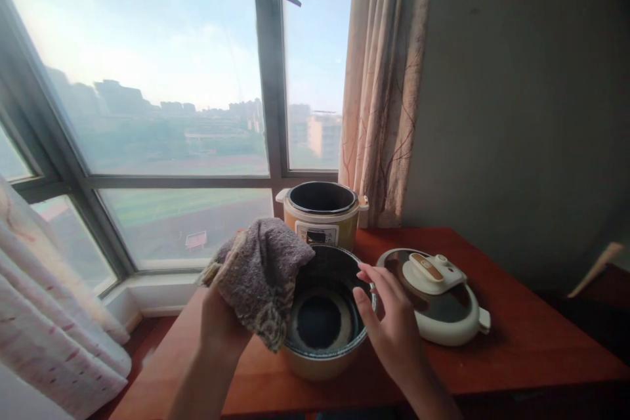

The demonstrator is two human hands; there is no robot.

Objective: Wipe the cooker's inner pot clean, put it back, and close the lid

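A: Item one, inner pot (325, 321): dark-lined, pale outer wall, standing on the red-brown table (516, 341) at the near edge, at six o'clock in the view. Its bottom shows a lighter ring around a dark centre.

B: Held how?

A: The right hand (394, 321) sits at the pot's three o'clock rim, fingers loosely spread and curved, fingertips on or just over the rim; no firm clasp can be made out. The left hand (221, 321) is at the pot's nine o'clock, closed around a grey-brown cloth (263, 275) that is bunched and drapes over the rim into the pot.

B: Step in hand?

A: By judgement, wiping the pot's inside, with the cloth just at the rim (the interior floor not yet covered by it). The next move would call for a steadier hold from the right hand while the cloth is pressed round the wall.

B: Surroundings?

A: Item two, cooker lid (438, 295), white with a tan handle, lying flat at the pot's three o'clock, near but apart. Item three, cooker body (322, 213), open and empty, at twelve o'clock. Beyond it, the window (162, 79); a curtain (384, 79) at one o'clock.
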